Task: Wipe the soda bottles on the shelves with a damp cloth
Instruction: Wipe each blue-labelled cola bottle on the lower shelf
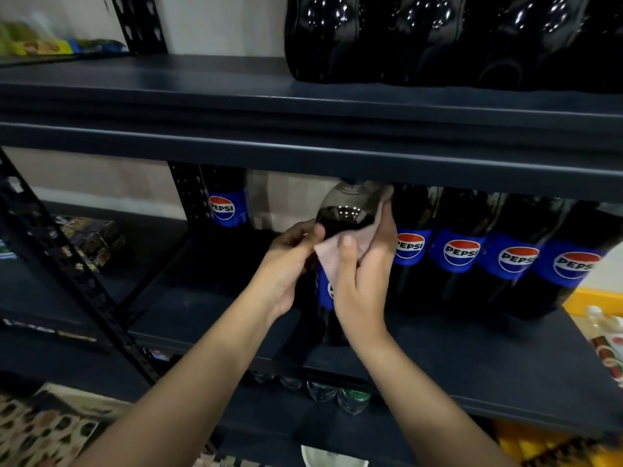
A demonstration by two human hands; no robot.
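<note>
A large dark Pepsi bottle [344,214] stands at the front of the middle shelf [472,365], pulled out from its row. My left hand [286,264] grips its left side at shoulder height. My right hand [362,281] presses a pale pink cloth [367,237] against the bottle's right side, fingers curled round the cloth. The bottle's blue label is mostly hidden behind my right hand. Several more Pepsi bottles [462,254] stand in a row to the right, and one Pepsi bottle [226,203] stands behind at the left.
The upper shelf [202,102] holds a pack of dark bottles [438,38] and snack bags [40,42] at far left. Smaller bottle caps [333,396] show below the middle shelf. Yellow packages [603,325] sit at the right edge. A black upright post [84,274] slants at left.
</note>
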